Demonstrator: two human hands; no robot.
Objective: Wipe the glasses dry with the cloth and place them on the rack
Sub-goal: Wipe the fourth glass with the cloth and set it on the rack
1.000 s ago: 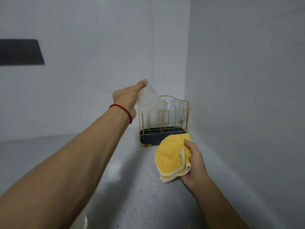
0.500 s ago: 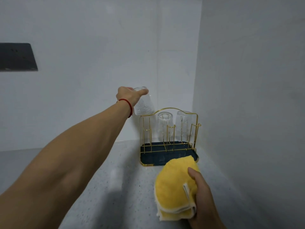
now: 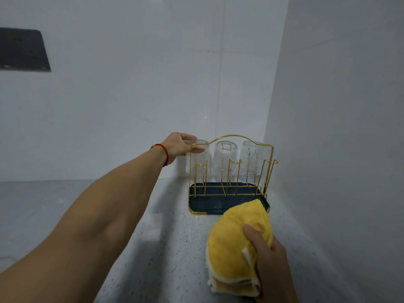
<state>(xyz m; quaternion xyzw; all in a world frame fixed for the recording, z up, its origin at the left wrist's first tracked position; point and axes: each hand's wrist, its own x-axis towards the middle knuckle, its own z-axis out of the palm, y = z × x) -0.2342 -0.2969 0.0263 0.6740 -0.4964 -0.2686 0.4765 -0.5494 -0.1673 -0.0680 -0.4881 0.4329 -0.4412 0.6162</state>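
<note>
A gold wire rack (image 3: pixel 231 189) with a dark blue tray stands in the counter's back right corner. Three clear ribbed glasses sit upside down on its back pegs. My left hand (image 3: pixel 179 145), with a red string at the wrist, grips the base of the leftmost glass (image 3: pixel 199 161), which is on its peg. The middle glass (image 3: pixel 225 158) and the right glass (image 3: pixel 251 158) stand free. My right hand (image 3: pixel 269 256) holds a folded yellow cloth (image 3: pixel 236 243) above the counter, in front of the rack.
The grey speckled counter (image 3: pixel 166 248) runs left and toward me. White walls close in behind and to the right of the rack. A dark panel (image 3: pixel 21 51) hangs on the back wall at upper left.
My left hand has brought the glass down from above the rack's left side onto the back left peg, upside down. The yellow cloth stays in my right hand.
</note>
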